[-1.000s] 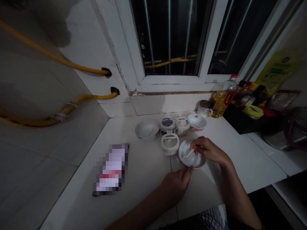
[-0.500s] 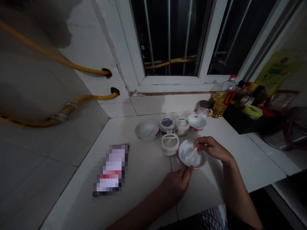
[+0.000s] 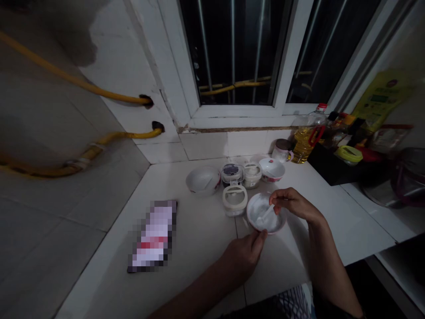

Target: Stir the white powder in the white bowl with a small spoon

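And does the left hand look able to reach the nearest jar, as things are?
Probably yes: nothing seems to stand between the left hand and this jar, but the hand holds the bowl and may need to let go first.

Beyond the right hand (image 3: 288, 204), a white-framed window (image 3: 245, 53) with vertical bars (image 3: 233, 53) shows darkness, above a rough brownish strip (image 3: 239, 129) and a low course of pale tiles (image 3: 209, 146). Far left of the left hand (image 3: 242, 257), a shadowed tiled wall (image 3: 66, 195) meets the pale counter (image 3: 199, 235), and two yellow pipes (image 3: 133, 135) enter rough holes (image 3: 158, 125) beside the window. Light is dim, the counter brightest right of the right hand.
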A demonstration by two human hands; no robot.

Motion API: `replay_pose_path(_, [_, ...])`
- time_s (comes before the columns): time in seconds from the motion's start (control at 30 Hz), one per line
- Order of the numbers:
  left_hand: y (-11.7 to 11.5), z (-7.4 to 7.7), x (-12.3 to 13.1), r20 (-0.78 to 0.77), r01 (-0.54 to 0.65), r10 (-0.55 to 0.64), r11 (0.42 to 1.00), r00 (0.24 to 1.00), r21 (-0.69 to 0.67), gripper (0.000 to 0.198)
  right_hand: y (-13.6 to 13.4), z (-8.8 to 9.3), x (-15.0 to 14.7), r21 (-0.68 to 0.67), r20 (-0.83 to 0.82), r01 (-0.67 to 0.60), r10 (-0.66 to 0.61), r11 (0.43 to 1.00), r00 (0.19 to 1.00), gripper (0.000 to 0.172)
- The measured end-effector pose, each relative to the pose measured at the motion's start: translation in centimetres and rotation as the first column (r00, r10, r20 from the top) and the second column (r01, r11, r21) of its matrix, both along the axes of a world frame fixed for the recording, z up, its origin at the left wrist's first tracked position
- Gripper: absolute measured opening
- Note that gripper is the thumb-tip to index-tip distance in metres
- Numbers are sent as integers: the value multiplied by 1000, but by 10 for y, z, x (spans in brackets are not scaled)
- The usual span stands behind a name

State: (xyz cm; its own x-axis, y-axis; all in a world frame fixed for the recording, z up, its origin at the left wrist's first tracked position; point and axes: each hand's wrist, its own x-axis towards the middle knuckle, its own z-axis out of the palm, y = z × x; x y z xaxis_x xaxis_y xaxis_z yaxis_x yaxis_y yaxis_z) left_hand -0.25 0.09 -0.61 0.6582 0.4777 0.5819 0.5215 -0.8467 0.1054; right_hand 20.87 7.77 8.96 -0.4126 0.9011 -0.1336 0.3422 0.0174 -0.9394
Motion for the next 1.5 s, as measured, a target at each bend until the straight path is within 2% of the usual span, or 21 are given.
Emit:
replay_pose_path(0.2, [0, -4, -1, -21, -18, 18, 1000, 1000, 20, 38, 0, 5, 2, -45, -63, 74, -77, 996, 995, 18])
replay_pose_path(0.43, [0, -1, 0, 6, 2, -2, 1000, 1000, 14, 36, 4, 5, 0, -71, -118, 155, -162, 985, 980, 16])
replay_pose_path(0.57, [0, -1, 0, 8, 3, -3, 1000, 1000, 15, 36, 4, 4, -7, -17, -169, 241, -240, 970, 956, 18])
replay_pose_path(0.67, [0, -1, 0, -10, -7, 7, 1000, 1000, 19, 36, 2, 2, -19, 99, -212, 334, -308, 938, 928, 21])
replay_pose_path(0.77, [0, 0, 0, -25, -12, 13, 1000, 1000, 25, 35, -4, 0, -33, 290, -206, 400, -351, 869, 913, 23])
replay_pose_path(0.87, [0, 2, 1, -22, -17, 18, 999, 1000, 36, 35, -10, -2, -42, 568, -141, 370, -356, 735, 924, 18])
replay_pose_path(0.9, [0, 2, 2, -18, -18, 18, 999, 1000, 41, 35, -11, -3, -44, 663, -86, 297, -324, 687, 942, 18])
replay_pose_path(0.97, [0, 3, 2, -13, -21, 22, 999, 1000, 41, 34, -12, -4, -47, 804, 75, 69, -215, 591, 974, 21])
replay_pose_path(1.03, [0, 2, 2, -15, -24, 24, 999, 1000, 27, 34, -13, -5, -48, 852, 216, -127, -119, 508, 969, 25])
replay_pose_path(1.1, [0, 2, 2, -18, -20, 20, 1000, 1000, 14, 34, -13, -4, -46, 868, 211, -136, -106, 478, 972, 25])
replay_pose_path(1.17, [0, 1, 2, -20, -12, 12, 1000, 1000, 10, 34, -13, -2, -41, 857, 103, -4, -163, 516, 981, 21])
replay_pose_path(1.27, [0, -2, 1, -28, -17, 17, 1000, 999, 2, 36, -13, 3, -24, 754, 23, 165, -277, 635, 961, 19])
replay_pose_path(1.37, [0, -4, 0, -40, -15, 14, 1000, 999, -17, 38, -10, 8, -4, 630, 127, 167, -313, 759, 941, 24])
replay_pose_path(1.5, [-1, -4, 0, -53, -24, 23, 999, 998, -27, 38, -9, 14, 12, 531, 294, 84, -277, 843, 915, 24])
